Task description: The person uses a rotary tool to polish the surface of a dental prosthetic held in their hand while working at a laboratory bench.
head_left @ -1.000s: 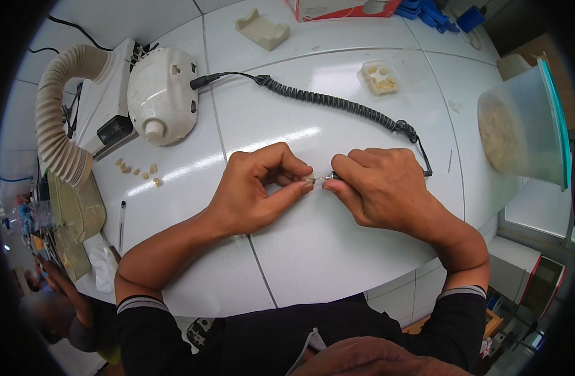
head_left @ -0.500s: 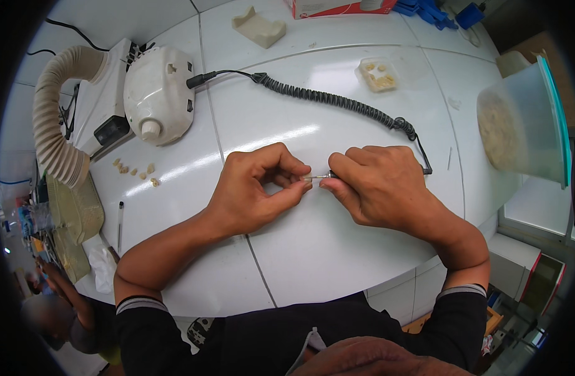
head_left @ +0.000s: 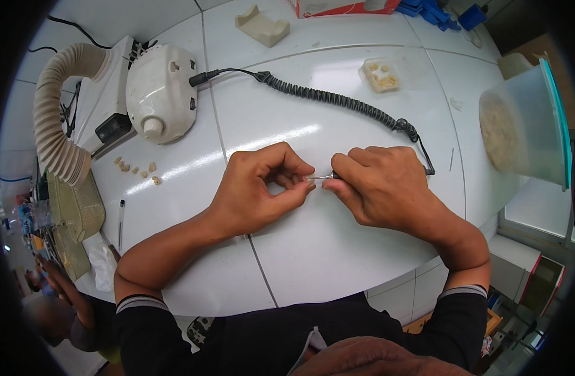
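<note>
Above the middle of the white table, my left hand [head_left: 253,191] is closed in a pinch. Between its thumb and fingertips is a tiny pale piece [head_left: 309,180], mostly hidden by the fingers. My right hand [head_left: 385,185] wraps round a rotary handpiece [head_left: 334,176], its body largely covered by the palm and fingers. A thin metal bur [head_left: 320,178] points left from it and meets the pale piece, or lies very close to it. From behind the right hand, a black coiled cord [head_left: 331,96] runs back to a white motor unit [head_left: 161,94].
Several small yellowish pieces [head_left: 136,170] and a pen [head_left: 121,219] lie at left, near a ribbed hose [head_left: 46,119]. A small clear box [head_left: 380,75] of similar pieces stands at the back. A teal-rimmed tub [head_left: 519,125] is at right. Another person [head_left: 68,313] sits at lower left.
The whole view has shifted very slightly to the right. Both hands keep the same grip and pose, with the bur still at the pale piece.
</note>
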A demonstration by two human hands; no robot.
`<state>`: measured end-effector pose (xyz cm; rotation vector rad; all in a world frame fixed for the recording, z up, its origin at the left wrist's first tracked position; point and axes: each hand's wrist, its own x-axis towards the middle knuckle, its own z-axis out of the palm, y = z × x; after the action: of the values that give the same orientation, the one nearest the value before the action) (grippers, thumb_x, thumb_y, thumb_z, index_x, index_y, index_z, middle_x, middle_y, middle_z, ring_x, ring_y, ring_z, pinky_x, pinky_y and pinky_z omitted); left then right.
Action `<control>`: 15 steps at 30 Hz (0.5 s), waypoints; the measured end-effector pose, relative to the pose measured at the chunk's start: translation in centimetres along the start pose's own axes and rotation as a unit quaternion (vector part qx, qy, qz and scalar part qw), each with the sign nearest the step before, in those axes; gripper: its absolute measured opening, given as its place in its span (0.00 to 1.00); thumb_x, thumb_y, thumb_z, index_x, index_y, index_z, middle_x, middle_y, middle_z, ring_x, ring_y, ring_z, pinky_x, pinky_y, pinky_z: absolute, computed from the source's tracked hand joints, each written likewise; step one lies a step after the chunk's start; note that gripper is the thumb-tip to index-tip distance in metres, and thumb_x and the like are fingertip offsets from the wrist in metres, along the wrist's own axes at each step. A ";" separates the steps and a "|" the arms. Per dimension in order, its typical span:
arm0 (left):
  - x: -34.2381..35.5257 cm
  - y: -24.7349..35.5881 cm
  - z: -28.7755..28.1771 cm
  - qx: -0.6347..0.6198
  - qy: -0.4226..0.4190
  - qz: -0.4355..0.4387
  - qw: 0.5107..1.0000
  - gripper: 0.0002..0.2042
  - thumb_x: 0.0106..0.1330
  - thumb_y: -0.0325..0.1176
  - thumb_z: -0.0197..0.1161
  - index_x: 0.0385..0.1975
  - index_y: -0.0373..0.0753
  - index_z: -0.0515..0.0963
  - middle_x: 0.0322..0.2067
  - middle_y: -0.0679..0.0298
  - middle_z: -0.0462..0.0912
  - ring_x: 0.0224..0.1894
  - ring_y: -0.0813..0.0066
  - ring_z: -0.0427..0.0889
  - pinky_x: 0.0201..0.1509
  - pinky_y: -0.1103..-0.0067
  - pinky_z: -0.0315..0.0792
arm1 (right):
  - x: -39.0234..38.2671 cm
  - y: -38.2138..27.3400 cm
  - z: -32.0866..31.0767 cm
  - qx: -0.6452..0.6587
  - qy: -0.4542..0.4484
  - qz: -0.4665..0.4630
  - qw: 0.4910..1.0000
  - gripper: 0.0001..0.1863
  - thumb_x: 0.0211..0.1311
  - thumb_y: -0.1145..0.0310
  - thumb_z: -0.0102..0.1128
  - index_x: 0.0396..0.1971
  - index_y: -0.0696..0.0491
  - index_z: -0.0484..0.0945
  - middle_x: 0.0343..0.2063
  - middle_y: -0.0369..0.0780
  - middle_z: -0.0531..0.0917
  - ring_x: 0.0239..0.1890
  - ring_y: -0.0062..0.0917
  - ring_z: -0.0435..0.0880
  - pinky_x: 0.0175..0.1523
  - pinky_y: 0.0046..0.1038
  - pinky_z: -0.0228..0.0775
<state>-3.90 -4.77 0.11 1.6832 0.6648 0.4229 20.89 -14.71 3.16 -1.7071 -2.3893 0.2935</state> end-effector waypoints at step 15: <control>-0.1 0.1 0.1 0.010 -0.001 -0.003 1.000 0.09 0.70 0.21 0.77 0.47 0.29 0.88 0.40 0.62 0.92 0.42 0.80 0.90 0.50 0.80 0.85 | -0.1 0.1 -0.1 0.006 -0.001 -0.004 1.000 0.18 0.84 0.52 0.64 0.34 0.49 0.82 0.22 0.38 0.85 0.23 0.35 0.90 0.25 0.39 0.77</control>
<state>-3.85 -4.91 0.15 1.6990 0.6745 0.4107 21.06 -14.79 3.18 -1.6922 -2.3906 0.3086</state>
